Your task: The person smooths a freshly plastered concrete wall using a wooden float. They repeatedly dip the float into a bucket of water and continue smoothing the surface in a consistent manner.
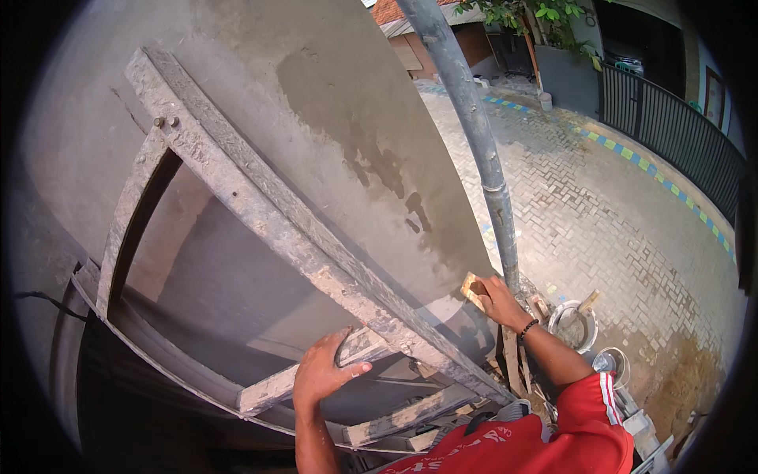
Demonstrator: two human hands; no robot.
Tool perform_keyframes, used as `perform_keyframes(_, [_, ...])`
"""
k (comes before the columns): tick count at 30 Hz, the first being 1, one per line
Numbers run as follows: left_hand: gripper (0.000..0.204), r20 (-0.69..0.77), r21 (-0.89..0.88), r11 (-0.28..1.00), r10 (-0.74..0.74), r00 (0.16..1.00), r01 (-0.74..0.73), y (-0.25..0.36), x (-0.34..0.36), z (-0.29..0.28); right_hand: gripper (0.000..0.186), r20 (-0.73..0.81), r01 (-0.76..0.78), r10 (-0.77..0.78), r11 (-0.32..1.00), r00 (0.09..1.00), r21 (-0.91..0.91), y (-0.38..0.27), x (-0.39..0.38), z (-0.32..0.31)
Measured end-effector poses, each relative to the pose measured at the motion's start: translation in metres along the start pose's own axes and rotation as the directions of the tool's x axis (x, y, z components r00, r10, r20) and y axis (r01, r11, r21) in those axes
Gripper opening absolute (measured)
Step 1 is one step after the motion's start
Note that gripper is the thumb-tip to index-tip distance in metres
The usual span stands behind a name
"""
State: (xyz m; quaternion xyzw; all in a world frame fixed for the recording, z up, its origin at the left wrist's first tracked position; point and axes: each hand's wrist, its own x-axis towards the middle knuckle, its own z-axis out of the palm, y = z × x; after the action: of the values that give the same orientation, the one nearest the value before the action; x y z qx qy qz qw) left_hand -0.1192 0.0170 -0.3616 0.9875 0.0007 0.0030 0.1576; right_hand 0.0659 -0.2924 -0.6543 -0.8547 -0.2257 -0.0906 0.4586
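My right hand [503,303] is closed round a small yellowish block [473,291], held close to the grey plastered wall [332,103]; whether the block is a sponge or a wooden float I cannot tell. Darker, wet-looking patches mark the wall above it. On the near side, my left hand [322,370] lies over a mortar-stained crosspiece [276,387] of a frame, thumb stretched out and apart from the fingers. A long plaster-crusted beam [292,245] of that frame slants between me and the wall, bolted at its upper end.
A grey metal pole [482,150] stands right of the wall. Below my right arm are a whitish bucket [574,325] with a tool in it and a second pail [614,363]. Farther down lies a paved lane [584,205], bordered by a dark gate [663,126].
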Motion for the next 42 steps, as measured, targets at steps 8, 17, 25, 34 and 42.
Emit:
perform_keyframes(8, [0.110, 0.085, 0.124, 0.992, -0.036, 0.996, 0.025, -0.048, -0.007, -0.009, 0.061, -0.042, -0.849, 0.975, 0.210, 0.218, 0.485, 0.157, -0.343, 0.037])
perform_keyframes(17, [0.047, 0.103, -0.119, 0.991, 0.080, 0.991, -0.068, -0.109, -0.035, -0.030, 0.025, -0.198, -0.784, 0.972, 0.024, -0.127, 0.621, 0.196, -0.475, -0.002])
perform_keyframes(25, [0.052, 0.181, 0.032, 0.992, -0.128, 0.975, 0.124, -0.093, 0.004, 0.010, 0.031, -0.447, -0.963, 0.892, -0.177, -0.068, -0.205, 0.316, -0.477, -0.079])
perform_keyframes(34, [0.058, 0.164, 0.116, 0.960, -0.272, 0.948, 0.255, -0.087, 0.019, 0.038, 0.030, -0.176, -0.704, 0.982, -0.172, -0.068, -0.689, 0.414, -0.524, -0.038])
perform_keyframes(42, [0.063, 0.151, 0.146, 0.941, -0.327, 0.933, 0.307, -0.081, 0.011, 0.046, 0.021, -0.221, -0.853, 0.973, -0.058, 0.069, -0.519, 0.441, -0.563, -0.008])
